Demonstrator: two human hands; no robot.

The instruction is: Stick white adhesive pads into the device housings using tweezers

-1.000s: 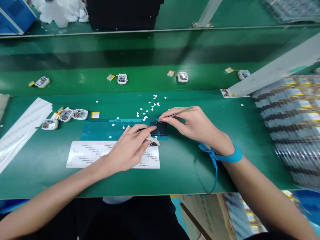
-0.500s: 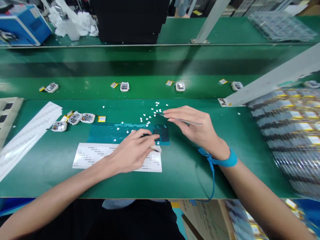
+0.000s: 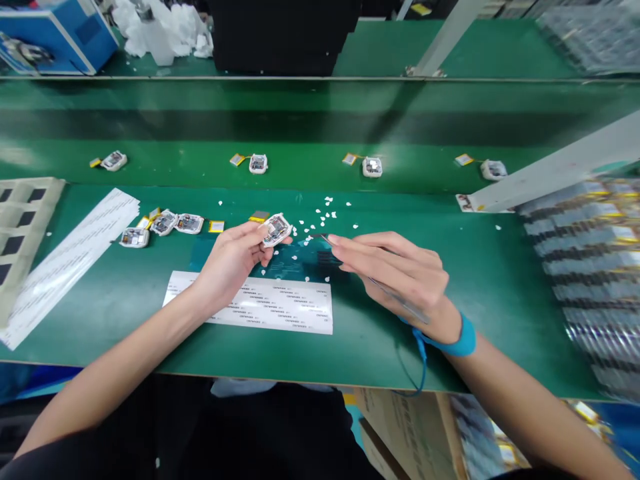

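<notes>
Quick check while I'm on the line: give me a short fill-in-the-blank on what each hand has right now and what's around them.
The left hand holds a small white ____ with a circuit board inside.
The right hand holds thin metal ____.
The right wrist wears a ____ strap.
The printed white sheet lies on the ____ table.

Missing words: casing; tweezers; blue; green

Four small modules (image 3: 115,160) on the belt, three more (image 3: 163,223) nearer, one (image 3: 276,229) held.

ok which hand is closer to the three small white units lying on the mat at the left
Left. The left hand holds another white unit just right of the three units. The right hand, gripping tweezers, is farther right, beyond the left hand.
</notes>
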